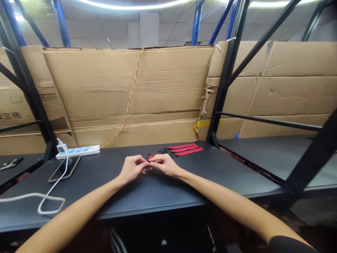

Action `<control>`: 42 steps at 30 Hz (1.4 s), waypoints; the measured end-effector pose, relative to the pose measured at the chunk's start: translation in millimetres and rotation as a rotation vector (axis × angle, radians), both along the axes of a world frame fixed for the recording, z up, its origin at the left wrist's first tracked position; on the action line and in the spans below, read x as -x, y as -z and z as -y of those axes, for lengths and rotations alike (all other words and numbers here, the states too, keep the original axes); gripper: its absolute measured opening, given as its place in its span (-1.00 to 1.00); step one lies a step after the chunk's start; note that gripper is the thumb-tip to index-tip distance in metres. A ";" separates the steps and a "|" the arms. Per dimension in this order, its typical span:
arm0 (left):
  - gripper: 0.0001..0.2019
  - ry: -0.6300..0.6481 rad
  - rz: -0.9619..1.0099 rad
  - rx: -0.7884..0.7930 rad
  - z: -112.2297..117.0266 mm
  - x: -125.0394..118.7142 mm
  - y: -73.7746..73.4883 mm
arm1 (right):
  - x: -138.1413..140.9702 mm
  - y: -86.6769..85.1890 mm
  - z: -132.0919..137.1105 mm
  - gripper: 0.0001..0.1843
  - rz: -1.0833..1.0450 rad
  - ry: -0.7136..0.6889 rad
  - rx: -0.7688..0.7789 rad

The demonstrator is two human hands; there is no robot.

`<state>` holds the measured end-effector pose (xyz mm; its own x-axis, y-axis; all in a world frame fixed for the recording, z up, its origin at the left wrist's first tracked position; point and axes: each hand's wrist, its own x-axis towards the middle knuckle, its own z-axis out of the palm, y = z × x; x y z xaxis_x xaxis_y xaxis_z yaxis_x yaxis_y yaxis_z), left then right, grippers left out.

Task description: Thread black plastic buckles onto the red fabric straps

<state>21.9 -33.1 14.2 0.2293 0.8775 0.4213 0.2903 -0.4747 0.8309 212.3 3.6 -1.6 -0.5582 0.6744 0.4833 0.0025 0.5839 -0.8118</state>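
Note:
My left hand (133,168) and my right hand (165,164) meet over the middle of the dark table, fingertips pinched together. Between them is a short piece of red strap (150,156), partly hidden by the fingers. A small dark bit shows at the pinch, too small to name. Just behind my right hand lie several small black pieces (163,150), which look like buckles or loops. To their right, several red straps (185,149) lie flat side by side.
On the left stand a white power strip (79,151) with a plugged-in charger (62,149), a phone or tablet (64,168) and a loose white cable (52,212). Cardboard (163,88) walls the back, with a twisted red-yellow wire (129,102). Black rack posts (223,80) flank the table.

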 end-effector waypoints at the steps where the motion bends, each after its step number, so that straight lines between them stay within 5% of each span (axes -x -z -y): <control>1: -0.74 0.017 0.010 -0.008 0.2 0.1 -0.6 | -1.1 -0.2 -1.5 -0.68 -0.020 -0.026 0.032; 13: -0.74 0.094 0.031 -0.035 1.7 -2.1 0.1 | -1.4 4.2 -8.2 -0.65 -0.114 -0.078 0.325; 17: -0.60 0.056 -0.163 -0.245 -1.5 0.4 -1.8 | -1.8 -0.6 -5.8 -0.68 -0.131 -0.056 0.405; 22: -0.80 0.053 -0.280 -0.420 -2.9 2.4 0.8 | -4.0 -5.1 -3.2 -0.69 -0.093 -0.106 0.434; 42: -0.61 -0.062 -0.324 -0.225 -2.0 4.5 -0.6 | -7.8 -5.0 -11.6 -0.65 -0.101 0.053 0.391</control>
